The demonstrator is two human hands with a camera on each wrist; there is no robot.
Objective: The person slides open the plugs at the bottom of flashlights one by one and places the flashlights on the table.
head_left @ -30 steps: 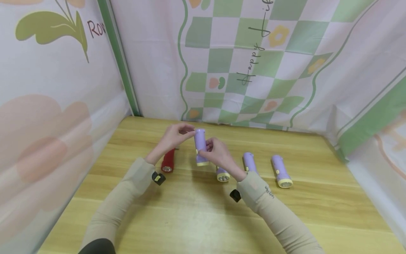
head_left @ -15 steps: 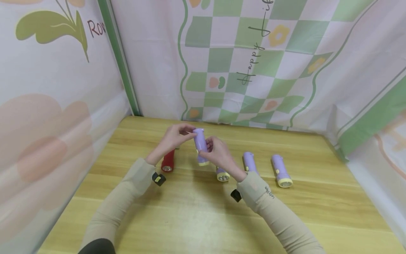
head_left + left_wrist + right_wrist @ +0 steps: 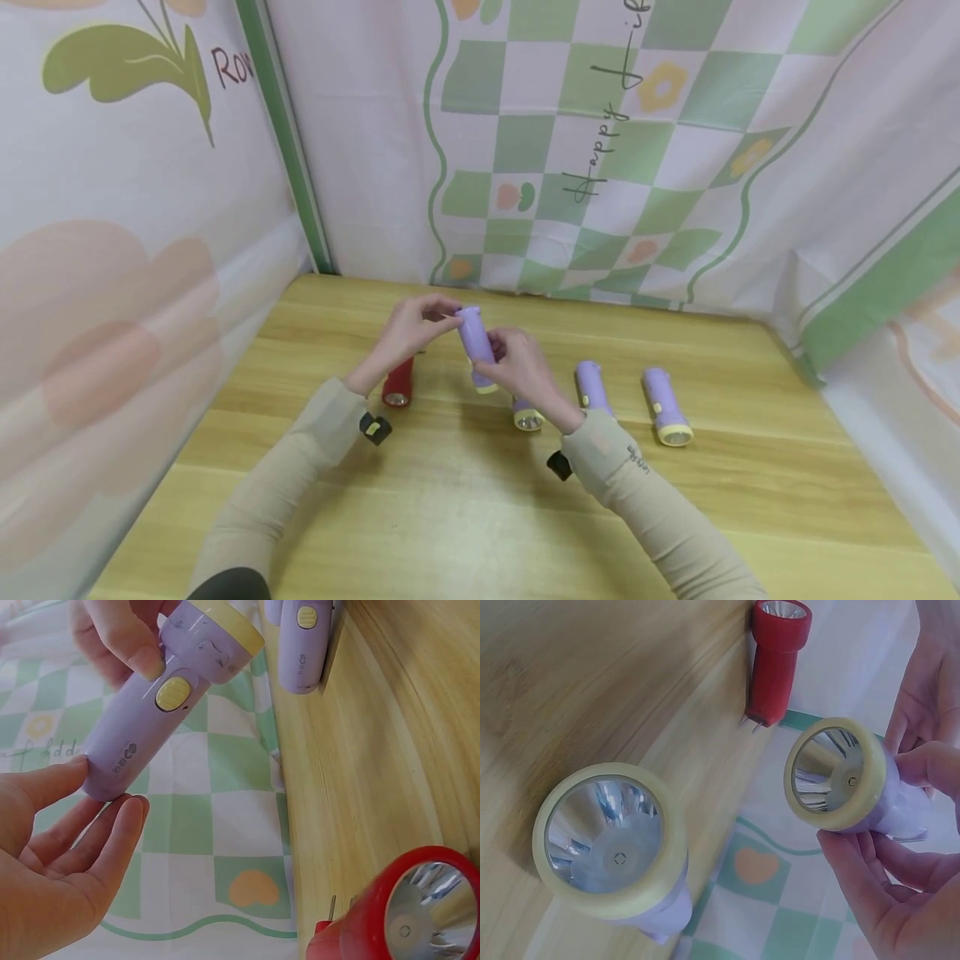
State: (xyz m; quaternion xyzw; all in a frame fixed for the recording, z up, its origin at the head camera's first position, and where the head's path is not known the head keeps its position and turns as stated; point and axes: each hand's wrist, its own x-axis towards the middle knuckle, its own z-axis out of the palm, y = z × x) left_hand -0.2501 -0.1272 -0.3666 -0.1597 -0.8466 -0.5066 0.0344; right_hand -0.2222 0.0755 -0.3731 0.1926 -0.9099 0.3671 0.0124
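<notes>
A purple flashlight (image 3: 473, 335) with a cream-yellow rim is held tilted above the table, its lens end toward the person. My left hand (image 3: 411, 327) pinches its tail end between thumb and fingertips. Nearer the head of the flashlight, my right hand (image 3: 521, 365) grips the barrel. In the left wrist view the right thumb lies close to the yellow switch (image 3: 173, 694). The right wrist view shows the lens reflector (image 3: 829, 776), which looks unlit. Below my left wrist, a red flashlight (image 3: 398, 385) lies on the table, with metal prongs (image 3: 754, 724) out of its tail.
More purple flashlights lie on the wooden table (image 3: 450, 500): one (image 3: 528, 415) partly under my right hand, another (image 3: 592, 387) by the right cuff, and a third (image 3: 664, 408) farther right. A checked curtain (image 3: 525, 142) hangs behind the table's back edge.
The held purple flashlight has tilted a little more, its tail leaning left and its lens end shifting slightly right. Both hands keep their hold on it. The other flashlights have not moved.
</notes>
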